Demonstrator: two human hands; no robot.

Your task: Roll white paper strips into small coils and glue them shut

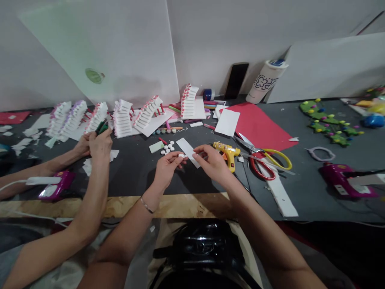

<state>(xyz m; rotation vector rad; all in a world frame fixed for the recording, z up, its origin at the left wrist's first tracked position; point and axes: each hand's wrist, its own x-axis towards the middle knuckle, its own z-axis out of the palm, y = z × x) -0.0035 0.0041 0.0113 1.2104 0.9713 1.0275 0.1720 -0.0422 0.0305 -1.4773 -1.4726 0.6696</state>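
In front of me my left hand [169, 165] pinches a small white piece [181, 155], perhaps one of the white balls; its exact shape is partly covered by the fingers. My right hand [213, 161] has its thumb and fingers closed on the lower edge of a white paper strip [185, 147], which slants up between both hands. Just beyond my left fingers lies a cluster of small white balls [167, 149]. A yellow glue gun [230, 154] rests right beside my right hand.
Scissors [255, 154] with red and yellow handles lie right of the glue gun, near red paper [255, 124]. Behind stand several white stepped paper models [189, 102], a phone [237, 80] and a tumbler [266, 81]. At left, a co-worker's hands [100, 142] hold a dark green tool.
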